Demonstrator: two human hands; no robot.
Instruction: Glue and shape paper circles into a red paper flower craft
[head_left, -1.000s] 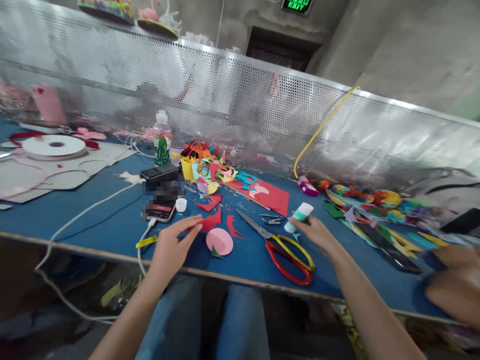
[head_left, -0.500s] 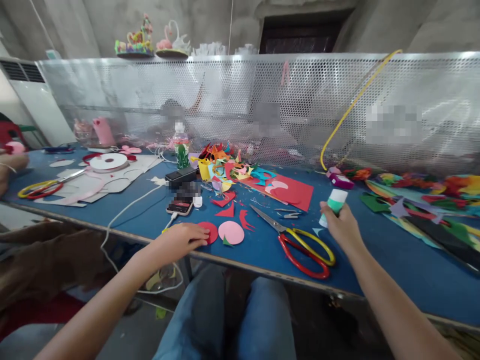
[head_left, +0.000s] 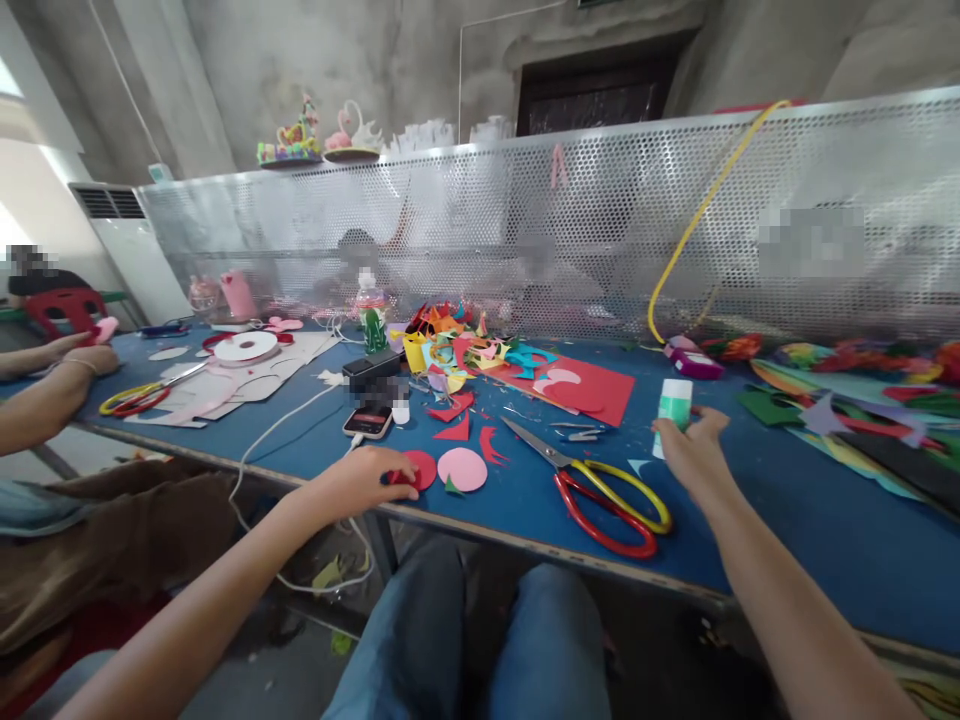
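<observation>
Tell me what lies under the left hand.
The left hand rests on a red paper circle on the blue table. The circle's left part is covered by fingers.

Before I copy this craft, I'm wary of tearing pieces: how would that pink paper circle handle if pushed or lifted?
The pink circle lies flat on the blue table, so it probably slides easily, is light, and flops when lifted by an edge.

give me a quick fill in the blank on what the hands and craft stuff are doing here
1. The left hand rests on a ____ paper circle.
2. The right hand touches a green and white ____ standing upright.
3. The scissors between the hands lie ____ on the blue table.
4. Beside the red circle lies a ____ circle.

Missing words: red; glue stick; open; pink
</observation>
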